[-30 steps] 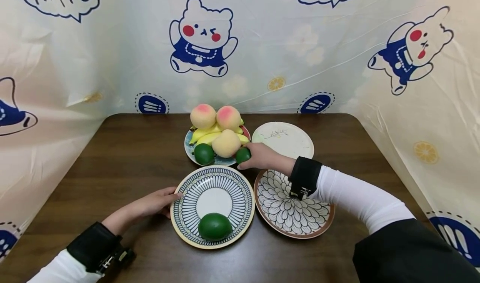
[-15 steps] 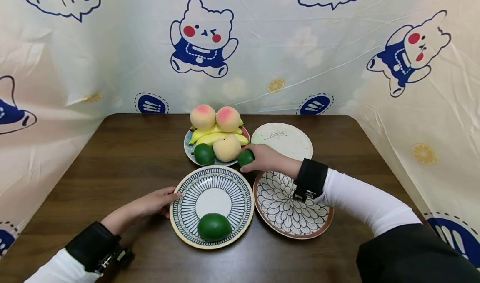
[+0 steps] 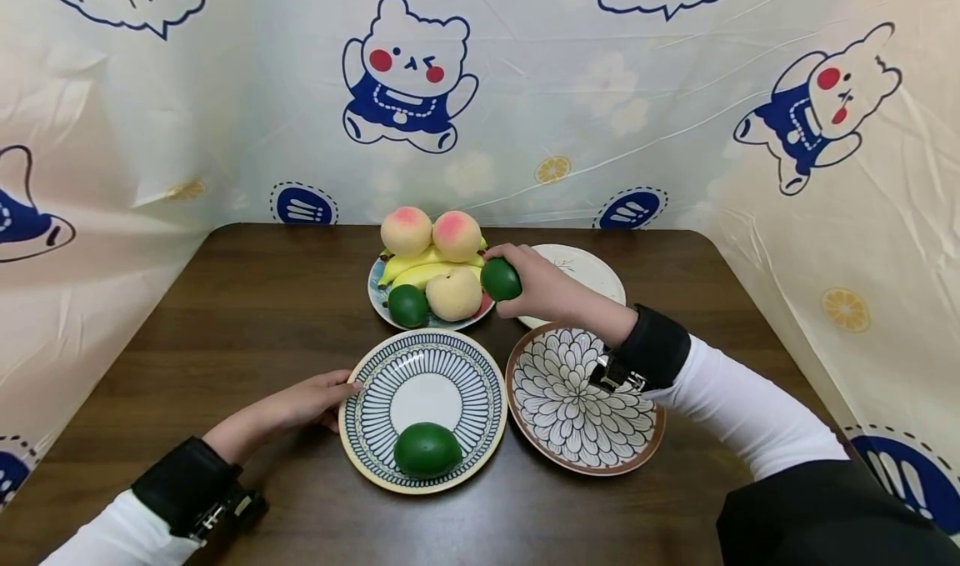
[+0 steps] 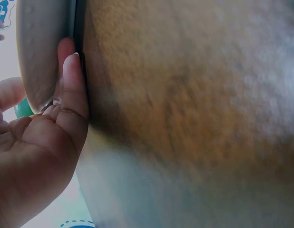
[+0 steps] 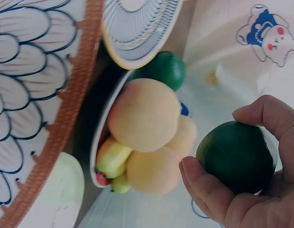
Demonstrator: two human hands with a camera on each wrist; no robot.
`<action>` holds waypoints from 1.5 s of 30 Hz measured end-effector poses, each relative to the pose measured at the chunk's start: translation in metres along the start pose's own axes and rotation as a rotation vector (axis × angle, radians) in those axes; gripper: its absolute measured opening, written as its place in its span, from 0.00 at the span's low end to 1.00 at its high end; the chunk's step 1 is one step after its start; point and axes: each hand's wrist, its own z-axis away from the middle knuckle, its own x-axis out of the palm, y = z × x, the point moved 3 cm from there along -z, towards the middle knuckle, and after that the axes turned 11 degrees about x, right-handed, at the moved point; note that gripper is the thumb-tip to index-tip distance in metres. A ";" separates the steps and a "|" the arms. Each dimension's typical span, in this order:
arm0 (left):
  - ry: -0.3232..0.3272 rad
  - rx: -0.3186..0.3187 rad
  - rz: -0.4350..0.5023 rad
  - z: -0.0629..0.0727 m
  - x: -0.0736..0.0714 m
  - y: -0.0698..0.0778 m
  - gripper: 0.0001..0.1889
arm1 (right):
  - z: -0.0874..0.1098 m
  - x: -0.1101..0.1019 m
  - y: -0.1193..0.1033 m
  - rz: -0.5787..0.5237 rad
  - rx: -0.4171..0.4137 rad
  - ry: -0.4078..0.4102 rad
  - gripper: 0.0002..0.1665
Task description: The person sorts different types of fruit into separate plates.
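High over the right side of the fruit plate [image 3: 378, 299], my right hand [image 3: 553, 287] grips a smooth dark green fruit [image 3: 501, 279] between thumb and fingers. The right wrist view shows this green fruit [image 5: 238, 156] close up, raised clear of the others. My left hand [image 3: 307, 401] pinches the left rim of a blue-patterned plate [image 3: 427, 395], thumb on top. From the left wrist, the fingers [image 4: 73, 88] are seen under the plate's edge [image 4: 42, 57]. One larger green oval fruit [image 3: 427, 450] lies on that plate's near part.
Peaches [image 3: 453, 293], bananas [image 3: 412, 264] and another green fruit [image 3: 408, 306] fill the fruit plate. A brown-rimmed petal-pattern plate [image 3: 577, 433] lies right of the blue one, below my right forearm. A white plate [image 3: 600, 274] sits behind it on the wooden table [image 3: 277, 316].
My right hand has lifted the green fruit up off the fruit plate's right edge. A red item it covered now shows beside the front peach. My left hand stays at the rim.
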 end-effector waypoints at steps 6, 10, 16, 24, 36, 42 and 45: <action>-0.003 0.007 0.003 -0.001 -0.001 -0.002 0.26 | 0.008 0.018 -0.011 0.044 -0.133 -0.068 0.41; -0.003 0.003 0.005 -0.001 -0.001 -0.002 0.26 | 0.019 0.034 -0.019 0.106 -0.165 -0.124 0.40; -0.001 0.001 0.007 -0.001 -0.002 -0.002 0.27 | 0.035 0.051 -0.032 0.176 -0.231 -0.177 0.39; -0.007 -0.007 -0.005 -0.002 -0.004 -0.002 0.27 | 0.046 0.073 -0.033 0.245 -0.249 -0.256 0.40; 0.004 -0.024 -0.024 0.001 -0.003 -0.003 0.26 | 0.043 0.101 -0.021 0.376 -0.217 -0.302 0.39; -0.001 -0.015 -0.019 0.000 -0.004 -0.003 0.26 | 0.041 0.110 -0.018 0.426 -0.220 -0.317 0.38; -0.004 -0.012 -0.018 0.001 -0.005 -0.003 0.26 | 0.040 0.113 -0.018 0.429 -0.209 -0.327 0.39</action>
